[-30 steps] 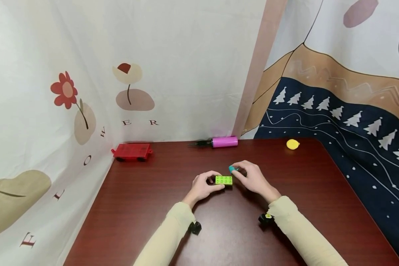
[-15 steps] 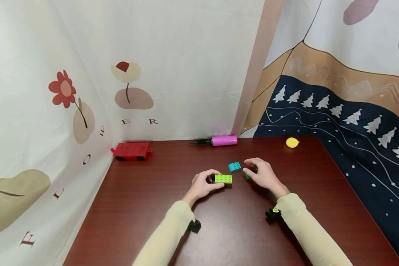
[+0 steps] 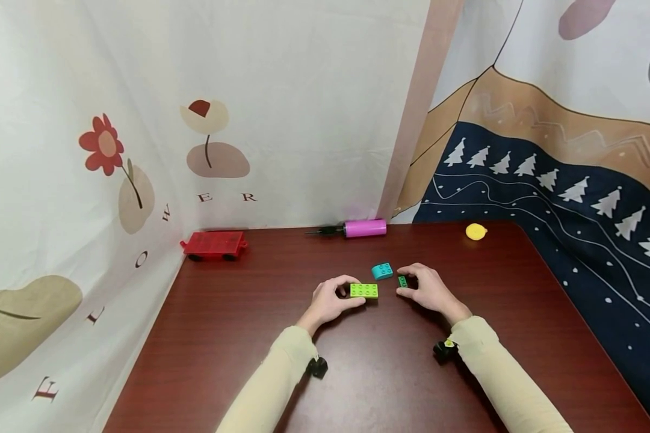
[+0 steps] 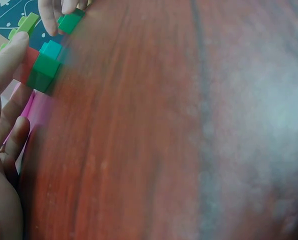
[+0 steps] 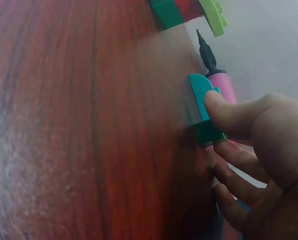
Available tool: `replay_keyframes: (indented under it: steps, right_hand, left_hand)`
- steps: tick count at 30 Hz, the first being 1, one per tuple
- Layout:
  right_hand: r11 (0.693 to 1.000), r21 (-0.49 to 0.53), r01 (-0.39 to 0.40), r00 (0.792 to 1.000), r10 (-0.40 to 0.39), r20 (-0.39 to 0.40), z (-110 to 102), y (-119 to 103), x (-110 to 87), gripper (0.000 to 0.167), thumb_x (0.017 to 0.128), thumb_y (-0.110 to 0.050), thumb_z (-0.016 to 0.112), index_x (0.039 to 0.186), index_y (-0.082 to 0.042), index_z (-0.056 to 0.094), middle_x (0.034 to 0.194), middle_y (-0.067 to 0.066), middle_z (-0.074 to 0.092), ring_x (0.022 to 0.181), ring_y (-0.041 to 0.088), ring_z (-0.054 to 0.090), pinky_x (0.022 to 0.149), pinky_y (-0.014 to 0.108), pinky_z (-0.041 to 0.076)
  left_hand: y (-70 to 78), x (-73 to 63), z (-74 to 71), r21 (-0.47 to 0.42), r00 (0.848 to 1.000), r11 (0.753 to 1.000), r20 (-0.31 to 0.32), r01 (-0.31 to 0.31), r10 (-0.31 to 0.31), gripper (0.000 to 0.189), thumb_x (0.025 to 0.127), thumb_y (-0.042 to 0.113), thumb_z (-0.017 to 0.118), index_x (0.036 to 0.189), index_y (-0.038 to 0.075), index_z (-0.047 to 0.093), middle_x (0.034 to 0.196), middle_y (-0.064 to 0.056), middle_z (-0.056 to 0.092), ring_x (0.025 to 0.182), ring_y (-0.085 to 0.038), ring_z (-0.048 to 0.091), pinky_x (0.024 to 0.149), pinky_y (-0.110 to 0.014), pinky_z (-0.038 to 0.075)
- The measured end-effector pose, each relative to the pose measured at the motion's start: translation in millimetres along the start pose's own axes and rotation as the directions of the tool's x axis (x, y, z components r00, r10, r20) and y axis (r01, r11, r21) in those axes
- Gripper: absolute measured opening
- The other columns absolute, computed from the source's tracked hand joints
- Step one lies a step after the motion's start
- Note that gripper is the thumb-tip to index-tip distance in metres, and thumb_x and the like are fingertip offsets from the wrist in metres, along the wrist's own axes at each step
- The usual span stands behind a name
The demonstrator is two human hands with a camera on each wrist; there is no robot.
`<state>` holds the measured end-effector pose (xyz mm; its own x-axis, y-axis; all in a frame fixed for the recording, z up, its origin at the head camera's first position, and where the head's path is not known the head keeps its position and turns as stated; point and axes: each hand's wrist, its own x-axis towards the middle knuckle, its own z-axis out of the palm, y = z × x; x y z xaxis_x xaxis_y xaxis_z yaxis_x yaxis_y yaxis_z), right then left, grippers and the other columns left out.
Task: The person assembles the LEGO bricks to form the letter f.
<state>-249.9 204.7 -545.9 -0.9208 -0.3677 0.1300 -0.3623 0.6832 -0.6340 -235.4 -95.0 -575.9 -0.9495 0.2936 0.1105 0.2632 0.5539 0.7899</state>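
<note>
My left hand point(image 3: 326, 304) grips a stack of toy building bricks, with a lime brick point(image 3: 364, 291) on top. Below it the wrist views show a red brick point(image 5: 189, 7) and a green brick point(image 5: 166, 12). My right hand point(image 3: 432, 293) is around a small green brick point(image 3: 402, 282) on the table, thumb on the near side and index finger on the far side. In the head view narrow gaps appear between the fingers and this brick; contact is hard to tell. A teal brick point(image 3: 381, 271) with a curved side lies between the hands, slightly farther back.
Along the table's back edge are a red toy wagon point(image 3: 215, 245), a pink hand pump point(image 3: 365, 228) with a black nozzle, and a yellow toy lemon point(image 3: 475, 231). Printed curtains point(image 3: 303, 120) hang behind the brown table point(image 3: 368, 385).
My right hand has let go of the teal brick, leaving it on the table, and moved right to the small green brick. My left hand still holds the stack in the same place.
</note>
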Motion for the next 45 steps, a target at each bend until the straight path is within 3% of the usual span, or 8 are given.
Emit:
replay_keyframes:
  steps: [8, 15, 22, 28, 36, 41, 45]
  right_hand:
    - [0.999, -0.032, 0.023, 0.999, -0.025, -0.040, 4, 3, 0.8, 0.034, 0.092, -0.013, 0.082, 0.123, -0.002, 0.074, 0.119, 0.014, 0.072, 0.109, 0.033, 0.066, 0.097, 0.055, 0.052]
    - [0.997, 0.073, -0.032, 0.996, 0.037, -0.077, 5, -9, 3.3, 0.035, 0.094, -0.019, 0.082, 0.125, -0.006, 0.072, 0.114, 0.009, 0.075, 0.098, 0.024, 0.070, 0.090, 0.048, 0.058]
    - [0.985, 0.167, 0.040, 0.990, -0.016, -0.142, 8, -25, 5.5, 0.037, 0.094, -0.018, 0.082, 0.128, -0.006, 0.071, 0.115, 0.010, 0.074, 0.093, 0.021, 0.072, 0.084, 0.040, 0.060]
    - [0.966, 0.237, 0.107, 0.986, -0.072, -0.152, 13, -44, 6.0, 0.036, 0.094, -0.016, 0.082, 0.127, -0.006, 0.072, 0.116, 0.009, 0.072, 0.092, 0.020, 0.070, 0.080, 0.030, 0.059]
    - [0.944, 0.276, 0.180, 0.977, -0.139, -0.160, 25, -60, 10.1, 0.036, 0.091, -0.013, 0.084, 0.124, -0.002, 0.071, 0.109, 0.006, 0.072, 0.089, 0.024, 0.069, 0.078, 0.036, 0.059]
    - [0.924, 0.346, 0.164, 0.983, -0.126, -0.132, 33, -63, 12.6, 0.036, 0.091, -0.014, 0.084, 0.122, -0.001, 0.071, 0.105, 0.006, 0.073, 0.095, 0.027, 0.070, 0.083, 0.045, 0.061]
    - [0.921, 0.360, 0.149, 0.987, -0.115, -0.115, 36, -67, 13.5, 0.036, 0.091, -0.013, 0.084, 0.122, -0.001, 0.071, 0.105, 0.007, 0.073, 0.097, 0.026, 0.069, 0.085, 0.045, 0.060]
  left_hand:
    - [1.1, -0.5, 0.0, -0.009, 1.000, 1.000, 0.000, -0.001, 0.001, 0.034, 0.085, 0.049, 0.087, 0.115, 0.040, 0.074, 0.092, 0.015, 0.066, 0.085, -0.009, 0.058, 0.079, -0.035, 0.044]
    - [2.5, -1.5, 0.0, -0.012, 1.000, 1.000, -0.001, 0.015, -0.015, 0.035, 0.084, 0.049, 0.087, 0.115, 0.040, 0.074, 0.092, 0.013, 0.067, 0.086, -0.010, 0.058, 0.079, -0.035, 0.043]
    - [3.1, -2.7, 0.8, -0.024, 1.000, 1.000, -0.008, 0.017, -0.018, 0.034, 0.085, 0.050, 0.086, 0.116, 0.041, 0.074, 0.093, 0.013, 0.067, 0.086, -0.010, 0.058, 0.079, -0.035, 0.044]
    - [2.5, -2.8, 0.6, -0.022, 1.000, 1.000, -0.013, 0.014, -0.015, 0.033, 0.085, 0.051, 0.086, 0.115, 0.042, 0.074, 0.089, 0.014, 0.066, 0.084, -0.009, 0.058, 0.077, -0.034, 0.045]
    - [3.9, -1.2, -0.7, -0.011, 1.000, 1.000, -0.016, 0.005, -0.005, 0.033, 0.085, 0.049, 0.087, 0.115, 0.040, 0.075, 0.090, 0.016, 0.066, 0.084, -0.008, 0.059, 0.077, -0.033, 0.046]
    - [4.3, -1.4, -0.6, -0.006, 1.000, 1.000, -0.023, -0.008, 0.008, 0.035, 0.084, 0.047, 0.087, 0.116, 0.038, 0.075, 0.089, 0.016, 0.067, 0.083, -0.007, 0.059, 0.076, -0.032, 0.046]
    - [4.9, -1.7, -1.8, -0.006, 1.000, 1.000, -0.021, -0.013, 0.013, 0.036, 0.085, 0.048, 0.087, 0.117, 0.036, 0.076, 0.085, 0.014, 0.066, 0.080, -0.007, 0.059, 0.075, -0.031, 0.046]
